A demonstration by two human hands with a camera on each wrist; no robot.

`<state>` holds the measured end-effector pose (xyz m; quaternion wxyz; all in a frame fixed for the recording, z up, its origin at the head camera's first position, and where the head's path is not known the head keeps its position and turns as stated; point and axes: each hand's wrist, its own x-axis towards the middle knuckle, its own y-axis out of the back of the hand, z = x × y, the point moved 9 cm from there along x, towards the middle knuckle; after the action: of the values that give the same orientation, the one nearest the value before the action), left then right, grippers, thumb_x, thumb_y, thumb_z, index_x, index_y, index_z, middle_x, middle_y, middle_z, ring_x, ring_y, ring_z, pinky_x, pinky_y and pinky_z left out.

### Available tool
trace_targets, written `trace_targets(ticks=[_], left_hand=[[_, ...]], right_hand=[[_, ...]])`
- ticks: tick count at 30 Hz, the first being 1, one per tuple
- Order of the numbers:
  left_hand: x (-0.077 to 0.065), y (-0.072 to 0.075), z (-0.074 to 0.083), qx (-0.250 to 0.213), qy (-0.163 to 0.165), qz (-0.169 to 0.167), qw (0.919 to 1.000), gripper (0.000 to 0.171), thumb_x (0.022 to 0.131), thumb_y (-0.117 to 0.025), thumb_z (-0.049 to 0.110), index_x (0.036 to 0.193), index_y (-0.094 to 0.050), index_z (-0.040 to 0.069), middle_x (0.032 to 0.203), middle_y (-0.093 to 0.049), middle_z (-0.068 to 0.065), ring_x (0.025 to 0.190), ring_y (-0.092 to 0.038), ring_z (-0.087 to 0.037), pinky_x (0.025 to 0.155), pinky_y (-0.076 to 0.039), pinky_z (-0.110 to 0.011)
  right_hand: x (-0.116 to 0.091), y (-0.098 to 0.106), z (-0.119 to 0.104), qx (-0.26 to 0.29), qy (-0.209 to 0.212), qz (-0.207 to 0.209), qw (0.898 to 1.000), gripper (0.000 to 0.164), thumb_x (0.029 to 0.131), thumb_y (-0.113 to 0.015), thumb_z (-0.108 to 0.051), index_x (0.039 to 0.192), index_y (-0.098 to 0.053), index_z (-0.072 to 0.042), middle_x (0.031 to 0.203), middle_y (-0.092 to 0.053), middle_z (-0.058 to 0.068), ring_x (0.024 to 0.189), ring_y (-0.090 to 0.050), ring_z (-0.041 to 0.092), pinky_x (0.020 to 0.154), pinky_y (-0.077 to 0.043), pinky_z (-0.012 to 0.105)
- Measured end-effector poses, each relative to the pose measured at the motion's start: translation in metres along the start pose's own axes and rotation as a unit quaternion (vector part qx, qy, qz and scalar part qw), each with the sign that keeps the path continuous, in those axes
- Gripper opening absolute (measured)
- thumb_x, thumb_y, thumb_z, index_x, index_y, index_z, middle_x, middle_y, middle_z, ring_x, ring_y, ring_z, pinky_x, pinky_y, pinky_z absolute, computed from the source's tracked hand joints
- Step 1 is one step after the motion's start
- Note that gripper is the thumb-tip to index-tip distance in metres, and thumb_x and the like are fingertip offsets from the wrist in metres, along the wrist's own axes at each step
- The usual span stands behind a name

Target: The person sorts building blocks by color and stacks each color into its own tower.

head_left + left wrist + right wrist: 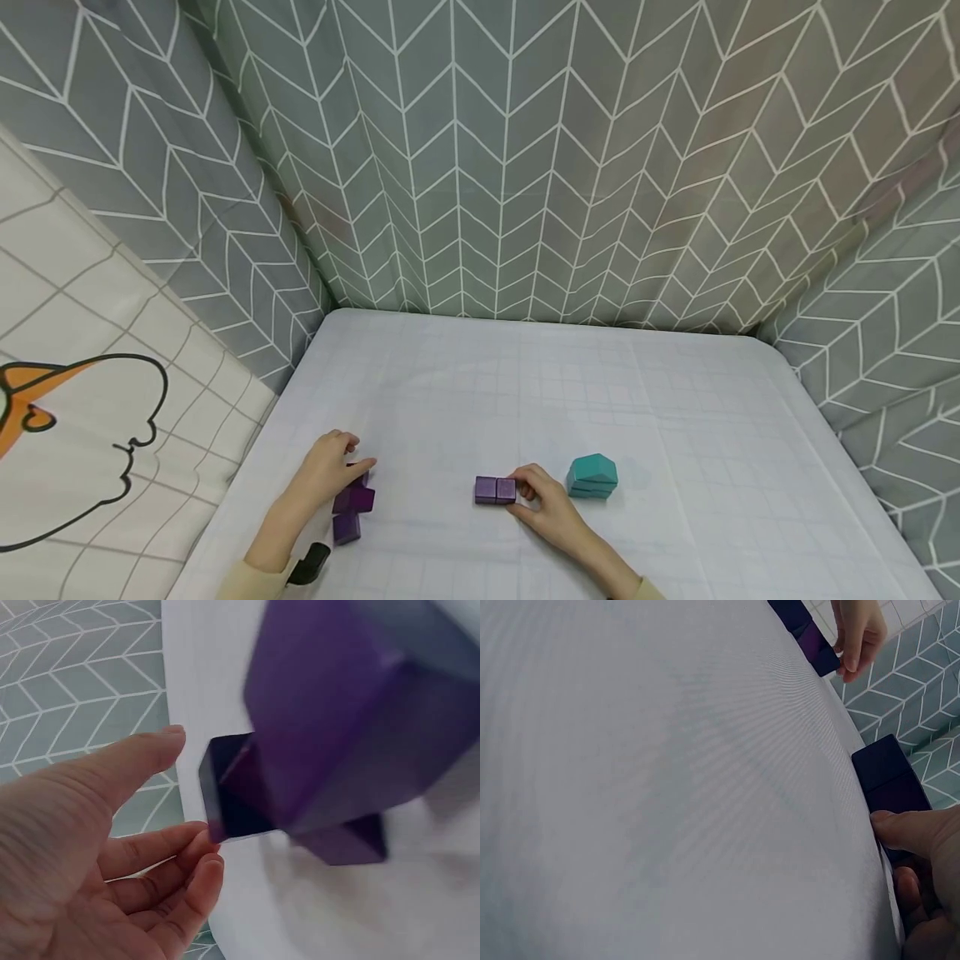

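Observation:
On the left of the table, purple blocks [352, 502] stand in an uneven cluster. My left hand [324, 468] is beside its far end, thumb raised and apart from the fingers. In the left wrist view the fingertips [211, 841] meet the corner of a dark purple block [229, 787], while the thumb is off it. Near the middle, my right hand [551, 510] pinches a pair of joined purple blocks [495, 490] at its right end, between thumb and fingers. The right wrist view has the same purple pair [891, 776], partly covered by the thumb.
A stack of teal blocks [592, 477] with a pointed top stands just right of my right hand. A black strap-like object [309, 564] is by the left wrist. White cloth covers the table [525, 383]; patterned curtains [495, 167] surround it.

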<state>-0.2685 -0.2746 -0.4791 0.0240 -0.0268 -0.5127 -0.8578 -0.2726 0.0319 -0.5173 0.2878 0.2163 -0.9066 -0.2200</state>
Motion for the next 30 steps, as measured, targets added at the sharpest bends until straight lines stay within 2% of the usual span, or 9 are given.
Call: trace_targets(ticks=[5,9,16,20,24,27,30], left_hand=[[-0.006,-0.008,-0.004,0.006,0.014,-0.013,0.9998,0.03,0.071,-0.073,0.022,0.081,-0.059,-0.004,0.072,-0.051,-0.007,0.065,-0.045,-0.015,0.063,-0.042,-0.033],[-0.011,-0.01,-0.006,0.01,0.027,-0.014,0.9995,0.032,0.071,-0.073,0.023,0.08,-0.06,-0.005,0.071,-0.052,-0.007,0.064,-0.046,-0.016,0.061,-0.042,-0.033],[-0.017,-0.01,-0.008,0.014,0.037,-0.017,0.9991,0.031,0.071,-0.073,0.025,0.071,-0.056,-0.001,0.066,-0.047,-0.006,0.059,-0.042,-0.016,0.055,-0.038,-0.03],[-0.018,-0.011,-0.009,0.016,0.042,-0.017,0.9988,0.031,0.071,-0.073,0.025,0.066,-0.053,0.001,0.063,-0.046,-0.005,0.057,-0.042,-0.015,0.052,-0.038,-0.029],[-0.02,-0.011,-0.011,0.006,0.055,-0.02,0.9982,0.03,0.071,-0.072,0.022,0.071,-0.054,-0.001,0.065,-0.049,-0.006,0.058,-0.046,-0.016,0.052,-0.04,-0.03],[-0.021,-0.012,-0.011,0.003,0.057,-0.025,0.998,0.03,0.071,-0.071,0.019,0.077,-0.056,-0.005,0.068,-0.052,-0.008,0.06,-0.049,-0.018,0.053,-0.043,-0.031],[-0.02,-0.012,-0.009,0.005,0.053,-0.029,0.9982,0.03,0.07,-0.071,0.017,0.082,-0.057,-0.008,0.071,-0.054,-0.01,0.063,-0.051,-0.02,0.054,-0.045,-0.033]], right_hand=[[0.005,0.008,-0.019,0.014,0.001,0.007,1.0,0.034,0.067,-0.073,0.005,0.096,-0.057,-0.002,0.082,-0.053,0.006,0.068,-0.049,0.022,0.058,-0.043,0.026],[0.008,0.011,-0.03,0.029,0.005,0.01,1.0,0.034,0.065,-0.072,0.009,0.095,-0.057,0.001,0.082,-0.054,0.011,0.067,-0.049,0.026,0.057,-0.043,0.029],[0.0,0.0,0.0,0.009,-0.008,-0.004,1.0,0.033,0.071,-0.073,-0.005,0.099,-0.057,-0.01,0.086,-0.051,-0.003,0.071,-0.048,0.014,0.061,-0.042,0.019],[-0.001,0.0,0.005,0.009,-0.012,-0.004,1.0,0.033,0.071,-0.073,-0.007,0.1,-0.056,-0.013,0.087,-0.051,-0.005,0.072,-0.049,0.013,0.062,-0.043,0.019],[0.002,0.004,-0.009,0.013,-0.001,0.004,1.0,0.033,0.069,-0.073,0.0,0.098,-0.057,-0.007,0.085,-0.052,0.001,0.07,-0.049,0.018,0.059,-0.043,0.022],[0.006,0.009,-0.025,0.024,0.005,0.011,1.0,0.033,0.066,-0.073,0.007,0.095,-0.058,-0.001,0.083,-0.053,0.007,0.068,-0.049,0.024,0.058,-0.042,0.027],[0.007,0.012,-0.031,0.032,0.008,0.013,0.999,0.033,0.066,-0.072,0.009,0.095,-0.058,0.002,0.082,-0.054,0.011,0.067,-0.049,0.027,0.057,-0.042,0.03]])
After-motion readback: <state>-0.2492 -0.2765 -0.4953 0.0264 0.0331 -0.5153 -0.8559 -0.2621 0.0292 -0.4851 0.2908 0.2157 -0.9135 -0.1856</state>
